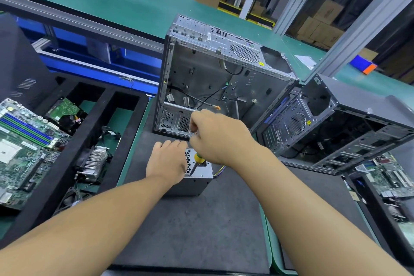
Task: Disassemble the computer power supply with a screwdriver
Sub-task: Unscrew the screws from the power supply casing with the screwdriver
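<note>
A grey metal power supply [194,182] stands on the dark mat in the middle of the bench, its perforated face turned up. My left hand [167,161] rests on its top left, fingers curled over the far edge, holding it down. My right hand [218,135] grips a screwdriver [197,161] with a yellow and green handle. The shaft slants down onto the perforated face. Coloured wires come out of the power supply's right side, partly hidden under my right wrist.
An open, stripped computer case [215,78] stands just behind the power supply. A second case [336,127] lies tilted at the right. Black foam trays at the left hold a motherboard [20,145], a heatsink [94,161] and a hard drive [65,112]. More boards lie at the far right.
</note>
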